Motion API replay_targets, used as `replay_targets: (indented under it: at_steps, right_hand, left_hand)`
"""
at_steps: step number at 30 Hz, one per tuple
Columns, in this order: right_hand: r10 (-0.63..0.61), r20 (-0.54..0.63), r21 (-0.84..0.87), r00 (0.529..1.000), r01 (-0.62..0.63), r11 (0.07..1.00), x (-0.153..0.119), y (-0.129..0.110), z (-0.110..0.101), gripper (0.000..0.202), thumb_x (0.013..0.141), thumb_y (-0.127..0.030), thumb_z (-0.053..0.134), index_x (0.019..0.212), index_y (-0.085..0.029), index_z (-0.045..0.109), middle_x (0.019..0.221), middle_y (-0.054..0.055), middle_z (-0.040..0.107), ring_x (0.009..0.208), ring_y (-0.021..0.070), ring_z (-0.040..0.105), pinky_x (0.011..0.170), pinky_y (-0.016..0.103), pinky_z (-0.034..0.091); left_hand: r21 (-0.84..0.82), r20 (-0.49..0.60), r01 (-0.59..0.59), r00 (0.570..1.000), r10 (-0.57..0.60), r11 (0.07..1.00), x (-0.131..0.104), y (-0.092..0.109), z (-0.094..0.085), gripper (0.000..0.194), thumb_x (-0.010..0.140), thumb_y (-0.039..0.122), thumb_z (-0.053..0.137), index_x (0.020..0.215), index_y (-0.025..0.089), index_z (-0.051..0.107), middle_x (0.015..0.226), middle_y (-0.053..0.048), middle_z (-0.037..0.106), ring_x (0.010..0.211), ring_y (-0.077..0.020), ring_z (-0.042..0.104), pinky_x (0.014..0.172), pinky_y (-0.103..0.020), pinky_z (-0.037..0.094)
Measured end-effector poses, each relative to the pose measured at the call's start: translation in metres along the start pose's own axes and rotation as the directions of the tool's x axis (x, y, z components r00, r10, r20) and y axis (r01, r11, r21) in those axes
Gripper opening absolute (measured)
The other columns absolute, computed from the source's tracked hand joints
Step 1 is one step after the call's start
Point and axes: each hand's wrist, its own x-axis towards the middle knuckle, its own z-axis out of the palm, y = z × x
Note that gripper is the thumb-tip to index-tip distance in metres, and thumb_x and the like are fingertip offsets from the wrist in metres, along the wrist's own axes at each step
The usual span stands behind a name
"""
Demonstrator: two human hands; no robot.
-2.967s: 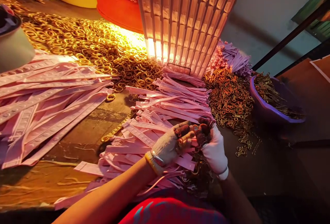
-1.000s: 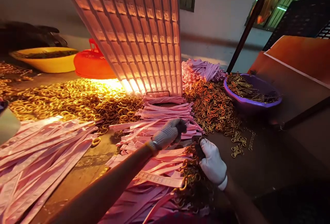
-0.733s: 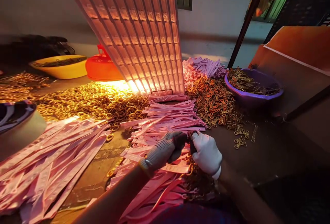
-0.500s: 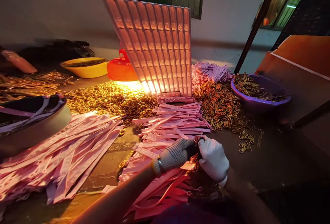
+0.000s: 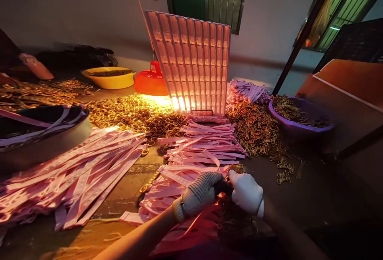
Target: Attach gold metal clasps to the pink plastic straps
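Observation:
My left hand, in a grey dotted glove with dark fingertips, is closed over the pile of pink straps. Whatever it pinches is hidden in shadow between the hands. Close beside it, my right hand, in a white glove, has its fingers curled shut. Brass clasps show at its fingertips, apparently gripped there. Both hands almost touch at the right edge of the strap pile. A larger bundle of pink straps is spread on the left.
A ribbed tray stands upright behind the straps beside a glowing red lamp. Brass rings and brass clasps lie heaped around. A yellow basin, a purple basin and a dark-lined bowl hold more parts.
The view has shifted, so the scene sits slightly to the right and lower. My hands stay together, and the brass clasps at my right fingertips are more visible.

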Motion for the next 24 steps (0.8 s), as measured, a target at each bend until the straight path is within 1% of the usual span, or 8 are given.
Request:
replay_targets:
  at_steps: [3,7,10,14,17,19,21,24]
  right_hand:
    - [-0.086,-0.073,-0.086,0.994,0.080,0.993,-0.002,0.002,0.018,0.022,0.081,-0.013,0.060,0.103,-0.016,0.063,0.094,0.015,0.077,0.089,0.0298,0.075,0.065,0.032,0.036]
    - [-0.207,-0.214,-0.217,0.955,0.160,0.963,-0.002,0.006,0.033,0.011,0.084,-0.015,0.060,0.094,-0.016,0.062,0.082,0.014,0.075,0.075,0.0274,0.073,0.059,0.032,0.032]
    - [-0.260,-0.255,-0.262,0.931,0.193,0.946,0.002,0.010,0.032,0.007,0.085,-0.015,0.060,0.091,-0.015,0.062,0.077,0.013,0.075,0.068,0.0263,0.071,0.057,0.034,0.027]
    - [-0.261,-0.259,-0.238,0.930,0.200,0.950,0.005,0.013,0.019,0.014,0.080,-0.013,0.062,0.094,-0.015,0.065,0.077,0.011,0.075,0.069,0.0249,0.070,0.058,0.033,0.025]
    - [-0.209,-0.282,-0.107,0.936,0.186,0.977,0.003,0.013,0.008,0.011,0.085,-0.018,0.064,0.095,-0.016,0.067,0.077,0.009,0.075,0.069,0.0221,0.068,0.060,0.032,0.026]
    - [-0.159,-0.304,0.084,0.939,0.193,0.978,0.001,0.013,0.004,0.011,0.092,-0.028,0.065,0.093,-0.018,0.067,0.076,0.006,0.073,0.067,0.0187,0.064,0.060,0.029,0.029]
    - [-0.124,-0.309,0.328,0.943,0.228,0.917,0.000,0.014,0.002,0.020,0.096,-0.039,0.065,0.093,-0.019,0.067,0.075,0.003,0.072,0.065,0.0157,0.061,0.060,0.026,0.032]
    - [-0.133,-0.286,0.612,0.949,0.288,0.736,0.000,0.013,0.001,0.022,0.093,-0.042,0.068,0.097,-0.020,0.068,0.079,0.000,0.073,0.067,0.0146,0.061,0.062,0.023,0.038]
  left_hand:
    - [0.010,0.025,-0.029,0.999,0.028,1.000,-0.001,-0.004,0.000,0.028,0.091,0.033,0.056,0.073,0.017,0.071,0.072,-0.003,0.069,0.067,-0.0162,0.057,0.063,-0.026,0.040]
    - [-0.040,0.054,-0.101,0.993,0.103,0.994,0.005,-0.003,-0.002,0.025,0.089,0.030,0.059,0.070,0.017,0.069,0.066,-0.003,0.066,0.063,-0.0160,0.055,0.060,-0.025,0.039]
    - [-0.032,0.053,-0.114,0.992,0.116,0.993,0.010,0.001,-0.006,0.021,0.085,0.027,0.062,0.068,0.017,0.066,0.065,-0.002,0.065,0.062,-0.0153,0.053,0.060,-0.025,0.036]
    - [-0.077,0.056,-0.110,0.992,0.114,0.991,0.013,0.009,-0.020,0.022,0.089,0.029,0.060,0.074,0.016,0.069,0.071,-0.003,0.069,0.065,-0.0153,0.057,0.062,-0.025,0.039]
    - [-0.144,0.083,-0.090,0.991,0.103,0.986,0.010,0.016,-0.043,0.026,0.093,0.035,0.059,0.083,0.017,0.074,0.076,-0.004,0.073,0.068,-0.0160,0.061,0.063,-0.024,0.042]
    - [-0.132,0.065,-0.068,0.995,0.077,0.989,0.008,0.019,-0.064,0.027,0.091,0.039,0.062,0.082,0.018,0.076,0.075,-0.004,0.073,0.067,-0.0164,0.061,0.061,-0.024,0.042]
    - [-0.099,0.014,-0.034,0.999,0.035,0.994,0.005,0.019,-0.085,0.028,0.087,0.043,0.066,0.076,0.019,0.076,0.070,-0.003,0.072,0.064,-0.0160,0.058,0.059,-0.024,0.042]
    - [-0.092,-0.062,0.061,0.996,-0.067,0.994,-0.002,0.014,-0.113,0.030,0.079,0.051,0.071,0.072,0.022,0.077,0.068,-0.003,0.071,0.062,-0.0172,0.057,0.058,-0.025,0.043]
